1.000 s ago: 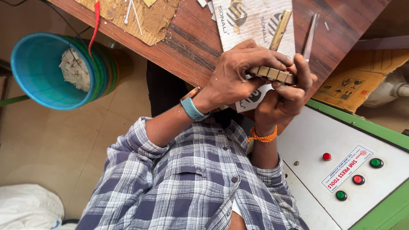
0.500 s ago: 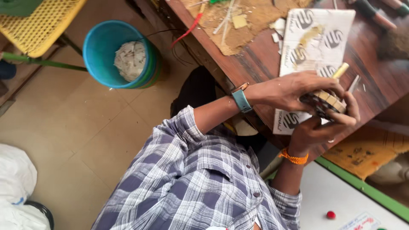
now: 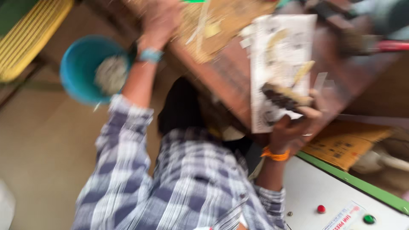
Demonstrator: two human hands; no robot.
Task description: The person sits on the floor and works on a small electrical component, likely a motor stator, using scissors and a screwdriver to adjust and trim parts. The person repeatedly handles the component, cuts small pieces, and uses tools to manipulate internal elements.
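Grips, with the right hand (image 3: pixel 294 123), a dark ridged block (image 3: pixel 283 96) topped by a pale strip, fingers clamped around its lower end. Holds that block above the near edge of the wooden table (image 3: pixel 230 85), over a printed paper sheet (image 3: pixel 277 55) lying on the table.

Reaches with the left hand (image 3: pixel 159 19) over the table's far left part, above a patch of tan cardboard and scraps (image 3: pixel 200 34); too blurred to tell whether those fingers are spread or closed, or whether anything is held.

Wears a blue wristband (image 3: pixel 150 54) on the left wrist and an orange band (image 3: pixel 275 154) on the right.

Off the table's left side, on the floor: a blue bucket (image 3: pixel 79 72) with a grey-white lump (image 3: pixel 110 74) inside. Below the table's near right edge: a white machine panel (image 3: pixel 315 187) with a red button (image 3: pixel 321 209) and a green button (image 3: pixel 369 219).
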